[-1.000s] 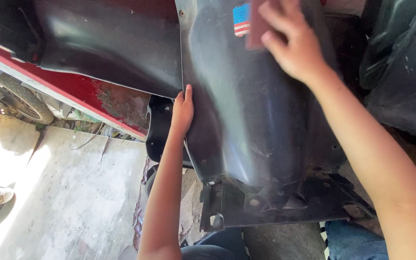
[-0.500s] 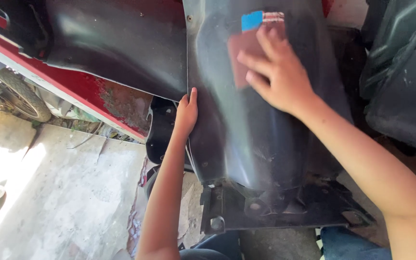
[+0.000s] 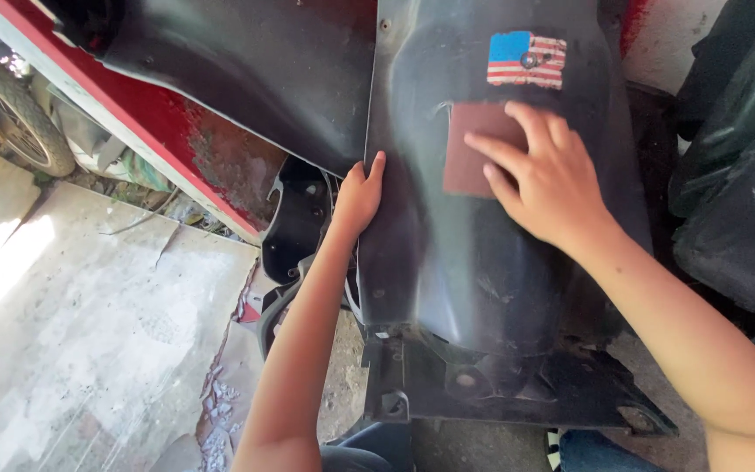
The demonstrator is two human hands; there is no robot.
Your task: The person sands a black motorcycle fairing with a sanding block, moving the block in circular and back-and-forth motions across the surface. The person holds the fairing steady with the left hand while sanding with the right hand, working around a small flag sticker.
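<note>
Two bare hands work a black plastic motorcycle fender [image 3: 482,262] propped before the person. Sanding looks to be the step in hand; a further stroke would call for flat, even pressure. Nearest, the left hand [image 3: 358,197] lies with fingers together against the fender's left edge, steadying it. Farther up, the right hand [image 3: 545,179], fingers spread, presses a reddish-brown sandpaper sheet [image 3: 474,153] flat just below a striped flag sticker [image 3: 526,59]. Beyond leans a red panel [image 3: 176,131].

Bare concrete floor [image 3: 89,350] lies open left of the black plastic fender panel [image 3: 447,262]; a red-edged board [image 3: 176,149] and second black panel [image 3: 246,70] close the top; stacked dark parts [image 3: 736,175] crowd the right side; a wheel [image 3: 10,122] stands far left.
</note>
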